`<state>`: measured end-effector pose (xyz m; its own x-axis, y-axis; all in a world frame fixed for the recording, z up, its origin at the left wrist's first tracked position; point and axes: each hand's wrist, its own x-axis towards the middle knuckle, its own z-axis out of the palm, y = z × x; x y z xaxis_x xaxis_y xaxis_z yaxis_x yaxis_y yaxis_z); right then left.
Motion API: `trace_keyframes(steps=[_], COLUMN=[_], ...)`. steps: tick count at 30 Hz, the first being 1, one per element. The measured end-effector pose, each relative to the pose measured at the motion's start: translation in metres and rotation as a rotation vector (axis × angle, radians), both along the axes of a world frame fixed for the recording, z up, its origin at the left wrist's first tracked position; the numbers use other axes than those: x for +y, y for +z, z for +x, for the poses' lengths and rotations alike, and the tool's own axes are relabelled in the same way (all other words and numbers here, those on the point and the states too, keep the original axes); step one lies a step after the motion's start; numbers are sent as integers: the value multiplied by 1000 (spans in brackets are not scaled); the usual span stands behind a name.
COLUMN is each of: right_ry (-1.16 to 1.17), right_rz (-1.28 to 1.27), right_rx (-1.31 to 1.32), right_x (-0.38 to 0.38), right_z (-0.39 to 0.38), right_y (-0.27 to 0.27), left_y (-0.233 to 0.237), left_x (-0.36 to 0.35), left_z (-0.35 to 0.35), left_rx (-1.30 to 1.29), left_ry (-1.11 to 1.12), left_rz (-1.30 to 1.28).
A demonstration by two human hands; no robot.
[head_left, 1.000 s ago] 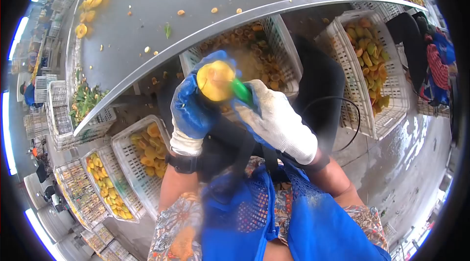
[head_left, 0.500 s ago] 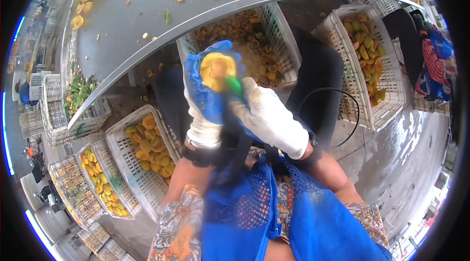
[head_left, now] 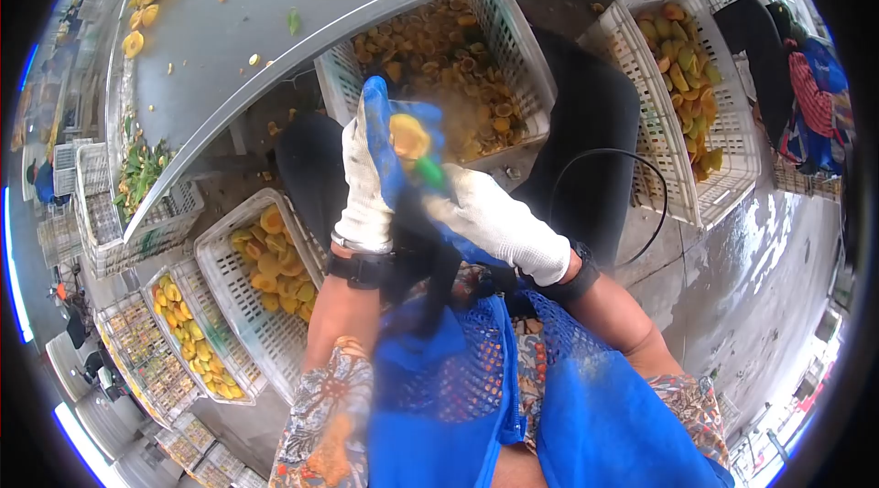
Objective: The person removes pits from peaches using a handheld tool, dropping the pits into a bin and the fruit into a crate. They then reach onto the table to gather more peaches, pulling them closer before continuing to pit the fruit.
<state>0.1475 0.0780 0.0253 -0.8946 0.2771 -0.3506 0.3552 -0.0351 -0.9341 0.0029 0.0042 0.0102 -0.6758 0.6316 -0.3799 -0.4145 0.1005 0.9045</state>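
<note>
My left hand, in a white glove with a blue coated palm, cups a yellow peach half against its palm and fingers. My right hand, in a similar glove, is closed around a tool with a green part. That green part touches or nearly touches the lower edge of the fruit. Motion blur hides the tool's working end, so its exact kind cannot be made out. Beneath both hands stands a white crate with many small, cup-shaped yellow-brown fruit pieces.
A metal table with peach halves along its far side spans the top. Crates of peach halves stand at right and left. Leaves lie near the table's left corner. A black cable curves beside my leg. Another person sits far right.
My left hand has turned so it shows more edge-on, its fingers now pointing up, with the peach half still in it. The table and crates appear slightly higher and further left in view.
</note>
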Motion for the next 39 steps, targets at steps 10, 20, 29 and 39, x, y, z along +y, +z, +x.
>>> trace_keyframes(steps=[10, 20, 29, 39], right_ry=[-12, -1, -171, -65], right_rz=[-890, -1657, -1355, 685], right_rx=[-79, -2, 114, -63], right_x=[4, 4, 30, 23], right_z=[12, 22, 18, 10], right_y=[10, -18, -15, -77], left_y=[-9, 3, -31, 53], left_x=[1, 8, 14, -129], left_z=[0, -10, -31, -87], left_rx=[-349, -149, 159, 455], left_ry=[-81, -323, 119, 359], left_rz=[182, -85, 129, -335])
